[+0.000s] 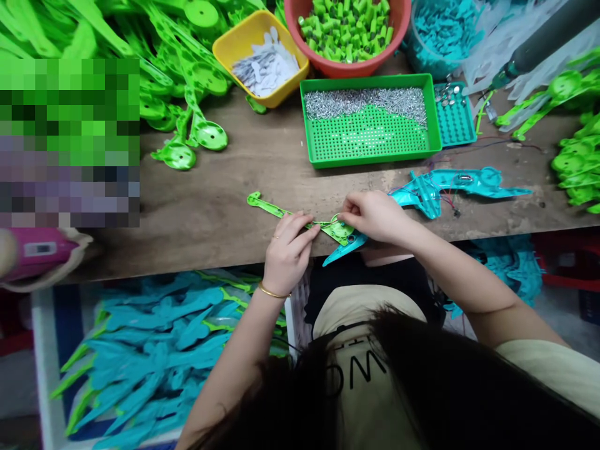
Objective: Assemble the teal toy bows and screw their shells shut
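A green plastic shell half (340, 232) with a long narrow arm lies at the table's front edge, its open inner side up. My left hand (289, 247) grips it along the arm, fingertips pressed on its upper face. My right hand (372, 215) is closed in a pinch over the wider end; a thin wire (334, 218) shows at its fingertips. Beneath the green half, a teal plastic piece (344, 251) juts out over the edge. Close to my right wrist lies a teal shell half (462, 184) with red and dark wires on it.
Behind stand a green tray (370, 159) of small screws, a teal tray (455, 128), a yellow bin (260, 94) and a red bowl (347, 65). Green parts (187, 81) heap at left. A dark power tool (548, 47) hangs upper right. Below left, a crate (47, 375) holds teal parts.
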The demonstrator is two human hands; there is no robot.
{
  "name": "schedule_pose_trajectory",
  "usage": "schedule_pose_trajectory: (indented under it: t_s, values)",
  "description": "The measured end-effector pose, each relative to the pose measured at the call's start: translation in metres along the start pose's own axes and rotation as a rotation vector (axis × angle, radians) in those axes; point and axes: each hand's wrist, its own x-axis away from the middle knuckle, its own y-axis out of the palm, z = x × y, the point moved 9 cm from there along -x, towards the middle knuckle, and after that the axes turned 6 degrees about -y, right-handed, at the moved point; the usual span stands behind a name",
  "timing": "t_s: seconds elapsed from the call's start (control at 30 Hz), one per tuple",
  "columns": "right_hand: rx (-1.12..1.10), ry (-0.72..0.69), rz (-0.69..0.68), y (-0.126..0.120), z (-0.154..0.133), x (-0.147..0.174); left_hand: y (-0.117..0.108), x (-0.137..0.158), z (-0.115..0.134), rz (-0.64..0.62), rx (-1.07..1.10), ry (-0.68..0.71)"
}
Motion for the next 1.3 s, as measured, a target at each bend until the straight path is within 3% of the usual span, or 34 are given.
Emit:
schedule_pose_trajectory:
  t_s: [0.17, 0.33, 0.47, 0.63, 0.97, 1.3]
  values:
    - [0.159, 0.0, 0.034, 0.001, 0.0, 0.005, -0.005, -0.002, 0.001, 0.008, 0.008, 0.042]
    - [0.225, 0.017, 0.031, 0.007, -0.004, 0.008, -0.015, -0.011, 0.005, 0.059, 0.047, -0.017]
    - [0.198, 0.002, 0.033, 0.008, -0.004, 0.006, -0.005, -0.013, 0.023, 0.043, -0.016, 0.037]
    - [0.174, -0.063, -0.011, 0.007, -0.006, 0.01, 0.011, -0.01, 0.02, -0.009, -0.042, 0.022]
    - [0.178, -0.126, -0.07, -0.001, -0.016, 0.018, 0.009, -0.018, 0.021, -0.041, -0.071, 0.005]
    - [0.311, -0.253, -0.078, 0.011, -0.032, 0.029, 0.009, -0.024, 0.021, -0.079, -0.075, -0.019]
